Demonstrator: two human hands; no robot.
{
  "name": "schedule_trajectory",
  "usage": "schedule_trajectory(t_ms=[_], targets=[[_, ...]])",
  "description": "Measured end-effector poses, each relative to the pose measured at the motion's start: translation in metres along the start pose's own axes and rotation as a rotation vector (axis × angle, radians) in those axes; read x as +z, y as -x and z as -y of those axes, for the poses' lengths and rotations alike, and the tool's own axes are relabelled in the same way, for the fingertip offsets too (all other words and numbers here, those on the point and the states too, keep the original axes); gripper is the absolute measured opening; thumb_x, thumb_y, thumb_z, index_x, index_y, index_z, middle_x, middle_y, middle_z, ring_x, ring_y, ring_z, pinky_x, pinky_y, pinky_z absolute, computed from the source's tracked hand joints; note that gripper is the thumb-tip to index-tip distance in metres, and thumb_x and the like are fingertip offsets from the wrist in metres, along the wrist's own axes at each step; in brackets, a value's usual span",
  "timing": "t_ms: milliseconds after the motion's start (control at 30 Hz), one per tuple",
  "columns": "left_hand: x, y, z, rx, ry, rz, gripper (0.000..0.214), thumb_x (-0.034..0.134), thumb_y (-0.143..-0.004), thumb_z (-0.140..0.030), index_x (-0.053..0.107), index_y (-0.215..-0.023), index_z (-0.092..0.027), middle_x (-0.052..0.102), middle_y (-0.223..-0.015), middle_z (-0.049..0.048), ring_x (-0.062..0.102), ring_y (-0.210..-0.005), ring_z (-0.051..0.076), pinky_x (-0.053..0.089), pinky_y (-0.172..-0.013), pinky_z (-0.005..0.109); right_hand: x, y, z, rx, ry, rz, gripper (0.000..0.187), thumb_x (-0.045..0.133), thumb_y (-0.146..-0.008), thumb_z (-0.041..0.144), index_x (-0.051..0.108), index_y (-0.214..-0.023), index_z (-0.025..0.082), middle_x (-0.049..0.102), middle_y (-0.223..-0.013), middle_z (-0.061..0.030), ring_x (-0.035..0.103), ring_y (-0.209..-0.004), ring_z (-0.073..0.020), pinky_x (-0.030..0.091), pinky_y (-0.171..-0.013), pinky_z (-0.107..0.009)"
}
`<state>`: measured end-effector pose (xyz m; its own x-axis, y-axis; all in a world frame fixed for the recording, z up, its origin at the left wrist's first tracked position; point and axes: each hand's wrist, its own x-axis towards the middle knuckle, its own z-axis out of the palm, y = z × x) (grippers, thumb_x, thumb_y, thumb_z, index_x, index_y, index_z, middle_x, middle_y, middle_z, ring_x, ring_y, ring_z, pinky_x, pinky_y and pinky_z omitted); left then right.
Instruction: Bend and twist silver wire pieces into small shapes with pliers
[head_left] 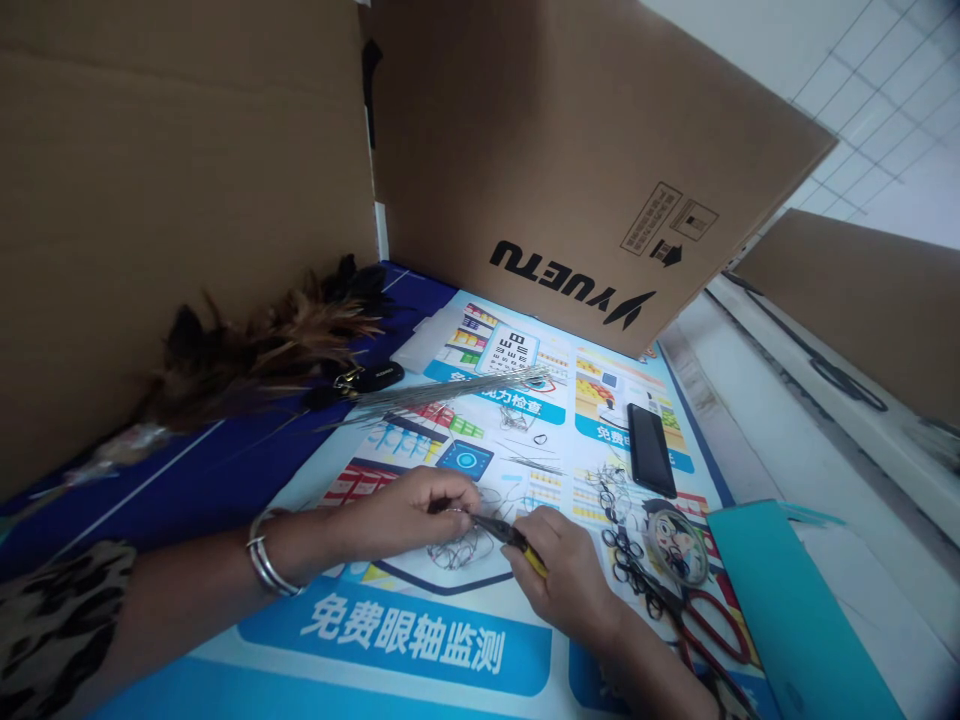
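Observation:
My right hand (559, 565) is wrapped round yellow-handled pliers (516, 540), their dark jaws pointing left. The jaw tips meet the fingertips of my left hand (420, 512), which pinches a thin piece of wire (459, 511); most of it is hidden by the fingers. Beneath the hands lies a loose tangle of bent wire pieces (454, 552) on the printed sheet (315, 570). Further back rests a bundle of long straight wires (450, 388). A few short wires (534, 464) lie between the bundle and my hands.
On the right are a black phone (651, 450), black wire loops (626, 560), a roll of clear tape (677, 547), red-handled scissors (712, 630) and a teal box (806, 610). Brown feathers (262, 350) and a black key fob (379, 376) lie left. Cardboard panels (555, 150) stand behind.

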<state>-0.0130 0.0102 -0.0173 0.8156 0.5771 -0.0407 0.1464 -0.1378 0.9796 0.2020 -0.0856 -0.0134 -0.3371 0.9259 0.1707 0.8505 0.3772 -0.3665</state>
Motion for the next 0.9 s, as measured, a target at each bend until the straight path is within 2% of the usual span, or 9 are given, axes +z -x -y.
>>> schedule_trajectory(t_ms=[900], targets=[[-0.0018, 0.0002, -0.001, 0.007, 0.004, 0.01, 0.014, 0.05, -0.081, -0.025, 0.057, -0.08, -0.013, 0.046, -0.064, -0.0027, 0.04, -0.058, 0.01, 0.032, -0.054, 0.019, 0.0011, 0.0006, 0.0018, 0.0, 0.031, -0.032, 0.015, 0.046, -0.087, 0.03, 0.055, -0.094, 0.019, 0.058, -0.085, -0.0062, 0.053, -0.078, -0.0178, 0.04, -0.064, -0.027]])
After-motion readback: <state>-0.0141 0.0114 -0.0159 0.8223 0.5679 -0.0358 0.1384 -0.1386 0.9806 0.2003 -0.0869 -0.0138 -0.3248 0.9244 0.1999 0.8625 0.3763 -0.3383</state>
